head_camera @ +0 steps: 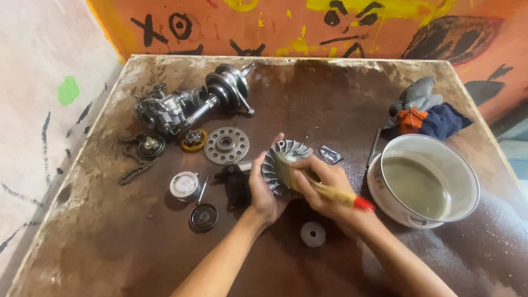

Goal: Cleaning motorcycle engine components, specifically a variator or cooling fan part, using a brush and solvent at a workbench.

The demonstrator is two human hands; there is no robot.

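Broadly, the stained brown tabletop carries everything. At three o'clock sits a white basin of murky liquid; at ten o'clock lies a crankshaft assembly. Centred, the left hand closes around a finned metal pulley, tilted on edge, while the right hand grips a yellow-handled brush, bristles apparently on the fins. Scrubbing seems underway; turning the pulley to fresh fins likely comes next.
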